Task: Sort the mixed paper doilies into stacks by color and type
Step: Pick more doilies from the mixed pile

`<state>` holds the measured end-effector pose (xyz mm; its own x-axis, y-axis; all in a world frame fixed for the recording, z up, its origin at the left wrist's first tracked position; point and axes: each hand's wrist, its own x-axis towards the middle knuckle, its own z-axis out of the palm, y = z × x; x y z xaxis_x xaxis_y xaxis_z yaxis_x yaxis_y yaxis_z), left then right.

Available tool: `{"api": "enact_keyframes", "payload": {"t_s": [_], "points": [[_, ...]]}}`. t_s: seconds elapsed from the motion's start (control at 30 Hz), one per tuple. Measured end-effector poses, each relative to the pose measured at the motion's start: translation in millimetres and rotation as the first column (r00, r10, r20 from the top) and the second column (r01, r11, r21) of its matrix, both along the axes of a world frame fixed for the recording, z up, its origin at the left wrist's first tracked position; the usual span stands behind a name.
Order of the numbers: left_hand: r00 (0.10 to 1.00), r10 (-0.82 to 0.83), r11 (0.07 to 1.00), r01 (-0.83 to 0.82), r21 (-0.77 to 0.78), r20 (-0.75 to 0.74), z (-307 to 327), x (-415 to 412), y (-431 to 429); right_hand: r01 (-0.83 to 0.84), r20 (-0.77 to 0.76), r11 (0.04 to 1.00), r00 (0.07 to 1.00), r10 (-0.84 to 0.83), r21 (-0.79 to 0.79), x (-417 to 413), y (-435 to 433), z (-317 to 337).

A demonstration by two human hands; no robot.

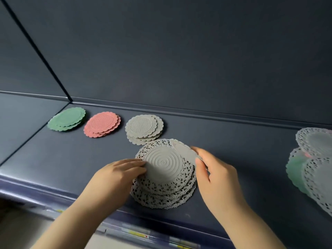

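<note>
left hand (116, 172) bare | right hand (215, 175) bare | forearms (71, 221) bare, unsleeved
</note>
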<state>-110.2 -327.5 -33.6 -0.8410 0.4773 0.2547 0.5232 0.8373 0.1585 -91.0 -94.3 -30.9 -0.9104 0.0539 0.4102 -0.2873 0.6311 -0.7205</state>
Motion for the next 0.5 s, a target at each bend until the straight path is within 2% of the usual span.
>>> {"api": "enact_keyframes", "payload": {"t_s": [0.07, 0.27, 0.5], "points": [[1.0, 0.01, 1.0, -0.011, -0.025, -0.023, 4.4, -0.1, 4.6, -0.002, 0.0, 1.0, 1.0, 0.002, -0.006, 0.1, -4.0, 0.5], [0.999, 0.04, 0.999, -0.039, 0.03, -0.035, 3.4, -8.9, -2.8, -0.007, -0.021, 1.0, 1.0, 0.007, 0.01, -4.9, -27.4, 3.9], [0.999, 0.042, 0.999, -0.041, 0.017, -0.033, 6.2, -41.4, -69.4, 0.125, -0.158, 0.983, 0.982, -0.103, 0.133, -49.7, -88.3, 15.8]]}}
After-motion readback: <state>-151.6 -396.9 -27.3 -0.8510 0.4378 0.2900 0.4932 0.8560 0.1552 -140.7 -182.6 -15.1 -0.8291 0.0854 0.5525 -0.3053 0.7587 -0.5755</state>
